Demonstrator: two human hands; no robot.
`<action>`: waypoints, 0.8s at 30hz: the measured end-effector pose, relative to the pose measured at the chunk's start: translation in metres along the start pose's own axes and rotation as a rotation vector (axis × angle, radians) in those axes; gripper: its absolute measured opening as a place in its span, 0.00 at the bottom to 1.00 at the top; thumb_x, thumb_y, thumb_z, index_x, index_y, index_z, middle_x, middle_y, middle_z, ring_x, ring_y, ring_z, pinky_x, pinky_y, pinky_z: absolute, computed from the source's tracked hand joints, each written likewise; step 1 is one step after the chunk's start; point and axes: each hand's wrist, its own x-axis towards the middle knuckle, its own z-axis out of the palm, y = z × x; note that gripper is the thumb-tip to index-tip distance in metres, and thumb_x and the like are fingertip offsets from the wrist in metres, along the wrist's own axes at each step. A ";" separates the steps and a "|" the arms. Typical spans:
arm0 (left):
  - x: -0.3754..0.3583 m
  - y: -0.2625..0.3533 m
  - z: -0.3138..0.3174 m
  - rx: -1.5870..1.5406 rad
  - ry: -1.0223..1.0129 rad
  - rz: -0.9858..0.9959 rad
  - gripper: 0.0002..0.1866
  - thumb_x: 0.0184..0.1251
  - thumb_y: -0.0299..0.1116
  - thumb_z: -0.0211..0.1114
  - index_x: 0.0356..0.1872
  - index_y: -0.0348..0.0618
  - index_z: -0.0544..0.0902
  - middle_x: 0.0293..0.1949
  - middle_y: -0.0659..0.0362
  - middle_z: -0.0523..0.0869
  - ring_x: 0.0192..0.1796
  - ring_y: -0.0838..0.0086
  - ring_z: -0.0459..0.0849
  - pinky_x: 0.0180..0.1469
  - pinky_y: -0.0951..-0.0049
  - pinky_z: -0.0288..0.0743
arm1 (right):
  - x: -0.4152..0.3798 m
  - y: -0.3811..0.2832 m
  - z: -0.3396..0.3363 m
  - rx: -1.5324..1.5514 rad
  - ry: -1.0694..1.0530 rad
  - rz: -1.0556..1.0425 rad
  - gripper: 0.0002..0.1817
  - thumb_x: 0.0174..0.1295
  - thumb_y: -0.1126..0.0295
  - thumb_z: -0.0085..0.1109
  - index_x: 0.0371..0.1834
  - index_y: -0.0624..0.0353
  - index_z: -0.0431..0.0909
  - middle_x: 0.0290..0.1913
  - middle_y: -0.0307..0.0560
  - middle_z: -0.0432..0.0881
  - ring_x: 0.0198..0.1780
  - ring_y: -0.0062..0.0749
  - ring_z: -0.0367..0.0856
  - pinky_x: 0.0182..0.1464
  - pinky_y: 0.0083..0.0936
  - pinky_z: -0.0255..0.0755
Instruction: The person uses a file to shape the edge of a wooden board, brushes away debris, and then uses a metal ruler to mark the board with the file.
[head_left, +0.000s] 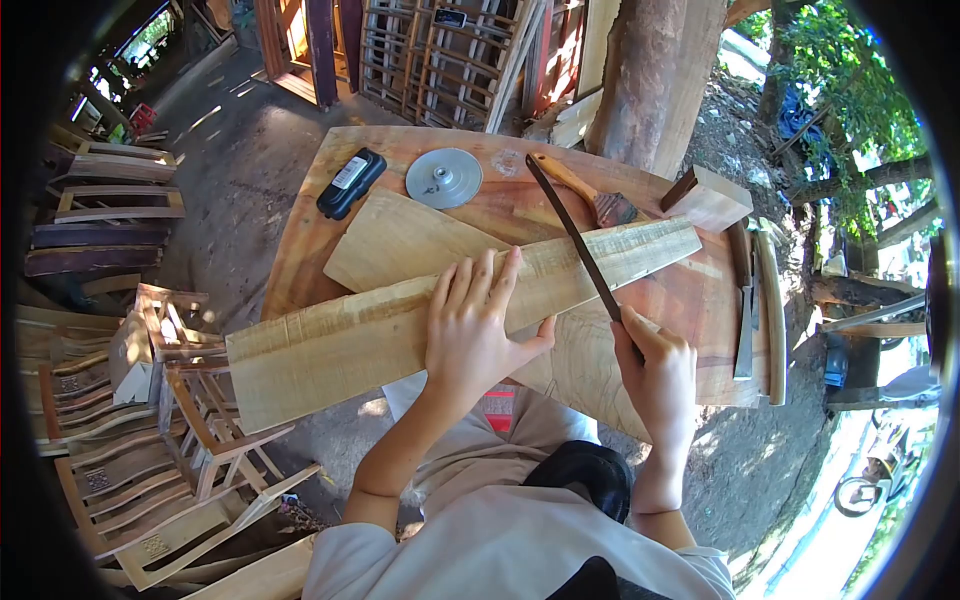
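A long pale plank (340,335) with a rough, darker edge lies slantwise across a wooden table (290,265). My left hand (478,325) rests flat on the middle of it, fingers stretched out and thumb spread to the right. In my right hand (655,365), the fingers wrap round the near end of a long, dark, narrow file (575,232). The file crosses over the plank's right part, its far end reaching beyond the plank's back edge. Beneath the plank, another pale board (410,232) lies at a different angle, partly hidden.
Toward the table's back are a black case (350,183), a metal disc (444,178) and a wooden-handled brush (592,190). A wood block (708,198), a flat metal blade (744,335) and a curved strip (772,320) line the right side. Wooden chair frames (150,450) stand at left.
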 end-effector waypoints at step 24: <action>0.000 0.001 0.001 -0.029 0.010 -0.026 0.40 0.51 0.50 0.76 0.65 0.34 0.82 0.52 0.44 0.85 0.52 0.53 0.84 0.62 0.55 0.77 | -0.069 -0.013 -0.041 -0.089 0.004 0.106 0.14 0.59 0.76 0.74 0.49 0.61 0.89 0.15 0.45 0.73 0.19 0.37 0.72 0.26 0.34 0.69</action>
